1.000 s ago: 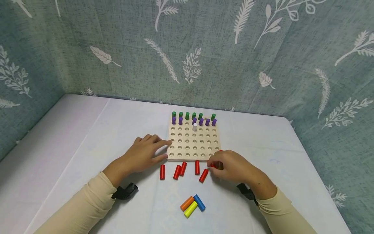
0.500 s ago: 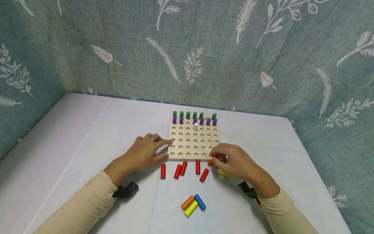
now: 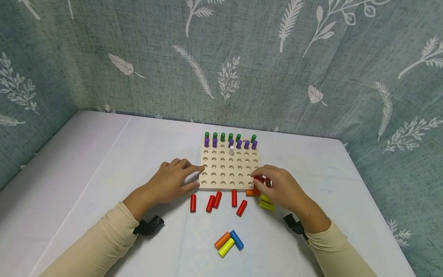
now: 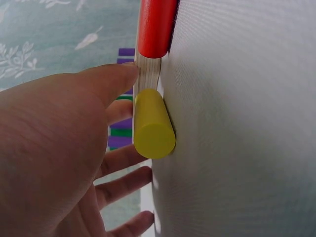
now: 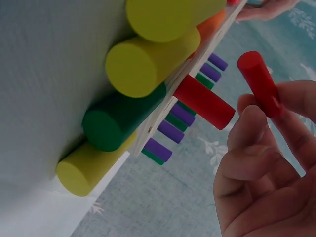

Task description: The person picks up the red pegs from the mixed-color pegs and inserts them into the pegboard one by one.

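A wooden pegboard (image 3: 226,163) lies mid-table, with green pegs (image 3: 222,137) and purple pegs (image 3: 238,144) standing along its far side and one white peg (image 3: 232,150) in front. At its left edge rests my left hand (image 3: 169,181), thumb and forefinger tips touching the wood, fingers relaxed. My right hand (image 3: 278,188) hovers over the near right corner, pinching a red peg (image 5: 260,84) between thumb and fingers. Just beside it, another red peg (image 5: 205,102) stands in the board. In the left wrist view, a yellow peg (image 4: 154,126) lies along the board's side below my thumb.
Several loose red pegs (image 3: 234,198) lie before the board. Nearer the front are an orange peg (image 3: 222,240), a yellow peg (image 3: 226,247) and a blue peg (image 3: 237,239). A green peg (image 5: 123,118) lies among yellow pegs (image 5: 153,64) near my right hand. Patterned curtain (image 3: 155,69) stands behind.
My right hand has shifted slightly away from me and to the right, uncovering yellow pegs and an orange peg by the corner. The left hand stays at the board's edge.
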`<state>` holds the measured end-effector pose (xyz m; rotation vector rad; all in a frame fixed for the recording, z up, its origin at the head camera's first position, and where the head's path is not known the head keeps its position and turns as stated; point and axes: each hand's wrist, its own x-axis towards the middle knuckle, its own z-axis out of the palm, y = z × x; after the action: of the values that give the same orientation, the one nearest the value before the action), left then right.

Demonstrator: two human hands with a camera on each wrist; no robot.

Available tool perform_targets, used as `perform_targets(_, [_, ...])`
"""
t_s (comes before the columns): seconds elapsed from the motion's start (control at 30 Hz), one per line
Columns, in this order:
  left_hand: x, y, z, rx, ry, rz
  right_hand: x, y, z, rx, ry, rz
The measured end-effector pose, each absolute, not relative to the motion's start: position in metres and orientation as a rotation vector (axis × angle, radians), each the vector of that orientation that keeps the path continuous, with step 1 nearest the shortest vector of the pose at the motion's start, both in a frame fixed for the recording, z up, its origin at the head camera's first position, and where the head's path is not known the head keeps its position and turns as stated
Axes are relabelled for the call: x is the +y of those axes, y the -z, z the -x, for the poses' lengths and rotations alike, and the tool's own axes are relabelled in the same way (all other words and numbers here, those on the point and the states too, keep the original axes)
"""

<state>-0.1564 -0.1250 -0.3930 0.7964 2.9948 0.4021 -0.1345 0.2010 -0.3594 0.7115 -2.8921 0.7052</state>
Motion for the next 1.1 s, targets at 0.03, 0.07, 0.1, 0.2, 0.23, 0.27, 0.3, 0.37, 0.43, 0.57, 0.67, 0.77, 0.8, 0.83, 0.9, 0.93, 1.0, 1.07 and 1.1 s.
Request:
perform_targets(0.03, [-0.1251,0.3929,0.1562,2.994,-0.401,-0.794,0.2010,0.3597,0.1346,-2.892,-0.701,-0.706])
perform_targets(0.07, [-0.1253,0.3929,0.1563,2.993,-0.401,-0.796,0.2008,0.3597,0.1345,-2.893,-0.695,-0.697])
perform_targets(0.1, [-0.1253,0.3927,0.1561,2.993,-0.401,-0.795,0.2007,0.3597,0.1343,-2.893,-0.690,-0.687])
perform_targets(0.2, [-0.1253,0.3923,0.1558,2.995,-0.402,-0.803,0.2003,0.3604,0.1347,-2.895,-0.666,-0.665])
perform_targets(0.23, [-0.1250,0.3919,0.1556,2.994,-0.402,-0.801,0.2003,0.3609,0.1349,-2.898,-0.658,-0.663])
perform_targets(0.27, [-0.1249,0.3920,0.1556,2.994,-0.403,-0.802,0.2004,0.3612,0.1349,-2.902,-0.651,-0.659])
perform_targets(0.3, [-0.1247,0.3917,0.1554,2.993,-0.404,-0.802,0.2006,0.3616,0.1350,-2.905,-0.647,-0.657])
perform_targets(0.37, [-0.1244,0.3916,0.1553,2.992,-0.406,-0.803,0.2009,0.3625,0.1353,-2.911,-0.642,-0.658])
perform_targets(0.43, [-0.1243,0.3918,0.1555,2.992,-0.408,-0.796,0.2011,0.3632,0.1355,-2.916,-0.636,-0.657])
perform_targets(0.57, [-0.1241,0.3928,0.1565,2.993,-0.412,-0.787,0.2011,0.3649,0.1363,-2.923,-0.622,-0.646])
perform_targets(0.67, [-0.1241,0.3933,0.1572,2.995,-0.409,-0.788,0.2000,0.3657,0.1364,-2.941,-0.610,-0.624])
perform_targets(0.77, [-0.1240,0.3932,0.1575,2.994,-0.407,-0.788,0.1984,0.3661,0.1363,-2.963,-0.593,-0.599])
perform_targets(0.8, [-0.1241,0.3929,0.1574,2.995,-0.405,-0.789,0.1979,0.3663,0.1364,-2.968,-0.586,-0.594])
perform_targets(0.83, [-0.1241,0.3930,0.1576,2.994,-0.404,-0.790,0.1976,0.3663,0.1364,-2.971,-0.580,-0.590])
perform_targets(0.9, [-0.1241,0.3929,0.1576,2.995,-0.401,-0.792,0.1973,0.3668,0.1364,-2.974,-0.569,-0.588])
perform_targets(0.93, [-0.1240,0.3929,0.1576,2.995,-0.401,-0.792,0.1971,0.3670,0.1365,-2.974,-0.566,-0.587])
perform_targets(1.0, [-0.1242,0.3932,0.1577,2.996,-0.399,-0.791,0.1967,0.3671,0.1365,-2.972,-0.562,-0.588])
perform_targets(1.07, [-0.1241,0.3935,0.1578,2.997,-0.399,-0.788,0.1967,0.3676,0.1367,-2.966,-0.567,-0.592])
perform_targets(1.1, [-0.1241,0.3937,0.1578,2.996,-0.400,-0.785,0.1966,0.3675,0.1366,-2.966,-0.570,-0.594])
